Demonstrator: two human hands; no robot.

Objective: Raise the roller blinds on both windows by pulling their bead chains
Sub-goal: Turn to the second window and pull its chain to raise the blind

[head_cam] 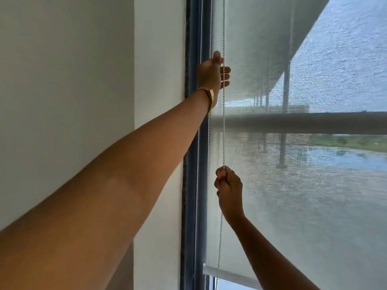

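right hand (pixel 229 189) grips bead chain (pixel 223 126); left hand (pixel 212 75) curls round it

White bead chain (pixel 223 126) of small round beads; pale grey-white translucent roller blind fabric (pixel 314 216) with a fine woven mesh pattern, and a plain white bottom rail (pixel 230 276) on it. Dark blue-grey window frame (pixel 191 143) with a mottled darker strip down its left edge; plain off-white painted wall (pixel 62 80), shaded greyer on the left. Thin gold-coloured metal bangle (pixel 210 97); through the mesh, muted blue water (pixel 345 160), a green strip (pixel 356 141) and a grey horizontal beam (pixel 303 122).
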